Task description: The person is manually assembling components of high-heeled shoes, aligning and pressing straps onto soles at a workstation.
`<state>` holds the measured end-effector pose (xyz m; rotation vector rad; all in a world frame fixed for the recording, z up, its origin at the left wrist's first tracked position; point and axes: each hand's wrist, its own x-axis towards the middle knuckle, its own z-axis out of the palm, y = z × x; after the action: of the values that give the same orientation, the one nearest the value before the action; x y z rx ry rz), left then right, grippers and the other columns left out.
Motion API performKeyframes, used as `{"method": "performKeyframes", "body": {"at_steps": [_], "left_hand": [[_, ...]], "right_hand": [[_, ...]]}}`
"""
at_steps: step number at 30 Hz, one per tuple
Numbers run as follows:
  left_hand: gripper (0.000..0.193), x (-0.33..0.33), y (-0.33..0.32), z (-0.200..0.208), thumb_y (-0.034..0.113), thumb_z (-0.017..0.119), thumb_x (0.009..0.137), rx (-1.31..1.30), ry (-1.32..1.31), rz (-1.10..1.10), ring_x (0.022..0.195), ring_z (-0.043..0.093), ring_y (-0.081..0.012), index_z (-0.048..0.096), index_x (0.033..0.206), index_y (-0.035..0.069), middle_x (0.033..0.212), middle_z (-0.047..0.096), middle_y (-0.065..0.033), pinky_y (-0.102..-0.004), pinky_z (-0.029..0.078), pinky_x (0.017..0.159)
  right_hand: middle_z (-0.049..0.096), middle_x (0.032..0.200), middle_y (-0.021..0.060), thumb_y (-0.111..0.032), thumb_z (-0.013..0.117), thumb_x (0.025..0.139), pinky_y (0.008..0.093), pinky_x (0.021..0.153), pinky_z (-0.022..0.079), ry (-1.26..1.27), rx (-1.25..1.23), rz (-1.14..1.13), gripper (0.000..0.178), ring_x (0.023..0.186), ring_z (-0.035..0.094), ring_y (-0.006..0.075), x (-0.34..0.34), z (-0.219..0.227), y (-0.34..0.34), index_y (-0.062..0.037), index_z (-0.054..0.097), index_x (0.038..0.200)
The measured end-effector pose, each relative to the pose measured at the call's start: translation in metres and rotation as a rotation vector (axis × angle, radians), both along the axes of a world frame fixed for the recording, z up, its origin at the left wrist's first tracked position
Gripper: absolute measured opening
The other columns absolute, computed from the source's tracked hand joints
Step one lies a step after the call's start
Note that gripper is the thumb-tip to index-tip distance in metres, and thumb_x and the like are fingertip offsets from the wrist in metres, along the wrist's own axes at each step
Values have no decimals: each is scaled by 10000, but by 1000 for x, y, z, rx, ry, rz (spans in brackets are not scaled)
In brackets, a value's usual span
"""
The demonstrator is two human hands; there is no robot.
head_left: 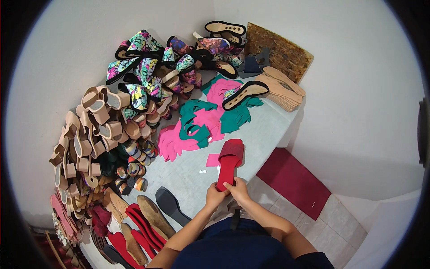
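A red slide sandal [229,167] with a broad red strap is held over the near edge of the table, its toe end pointing away from me. My left hand [216,195] grips the heel end from the left side. On the other side of the heel, my right hand [237,189] is closed on the same sandal, thumb on top of the insole. Under my hands, the sandal's underside is hidden. Just left of the strap lies a small pink square piece [212,160], with white scraps [203,171] nearby.
Pink cut pieces [179,141] and green ones [235,119] lie mid-table. Beige heeled sandals [85,134] and patterned sandals [145,71] pile up left and behind. A black sole [172,204], wooden last [154,215] and red soles [145,228] sit near left. A maroon mat [293,179] covers floor at right.
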<state>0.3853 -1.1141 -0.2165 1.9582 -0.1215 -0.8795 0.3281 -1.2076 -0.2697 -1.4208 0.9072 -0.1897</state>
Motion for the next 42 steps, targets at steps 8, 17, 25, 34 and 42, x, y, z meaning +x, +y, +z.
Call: {"method": "performKeyframes", "body": {"at_steps": [8, 17, 25, 34, 42], "left_hand": [[606, 15, 10, -9, 150, 685, 700, -294, 547, 209, 821, 562, -197, 357, 1160, -68, 952, 549, -153, -294, 443, 698], [666, 17, 13, -13, 181, 727, 665, -296, 513, 220, 756, 537, -165, 329, 1145, -52, 949, 531, -139, -272, 409, 622], [611, 15, 11, -19, 169, 739, 640, -316, 465, 171, 650, 502, -110, 391, 1083, -67, 818, 555, -92, -227, 358, 524], [472, 15, 12, -18, 173, 742, 643, -373, 519, 134, 575, 474, -86, 482, 982, -30, 722, 558, -43, -222, 348, 519], [635, 10, 13, -14, 85, 723, 660, -468, 415, 196, 807, 545, -169, 290, 1114, -18, 956, 529, -125, -267, 450, 675]], "right_hand": [[589, 854, 98, -85, 634, 743, 256, 690, 438, 5, 228, 34, 256, 751, 556, 135, 8, 40, -9, 41, 529, 940], [590, 894, 69, -297, 649, 748, 231, 720, 422, -167, 561, -65, 335, 823, 543, 113, 27, 13, -53, -37, 533, 925], [565, 884, 65, -326, 715, 681, 255, 705, 440, 5, 652, -138, 475, 818, 548, 152, 49, 22, -69, -19, 493, 968], [552, 927, 101, -125, 640, 746, 307, 724, 468, -52, 621, -190, 347, 819, 564, 198, 51, -12, -81, -9, 454, 1016], [523, 821, 10, -76, 624, 730, 213, 487, 338, -212, 664, -175, 317, 594, 451, 76, 52, 15, -82, -76, 444, 991]]}}
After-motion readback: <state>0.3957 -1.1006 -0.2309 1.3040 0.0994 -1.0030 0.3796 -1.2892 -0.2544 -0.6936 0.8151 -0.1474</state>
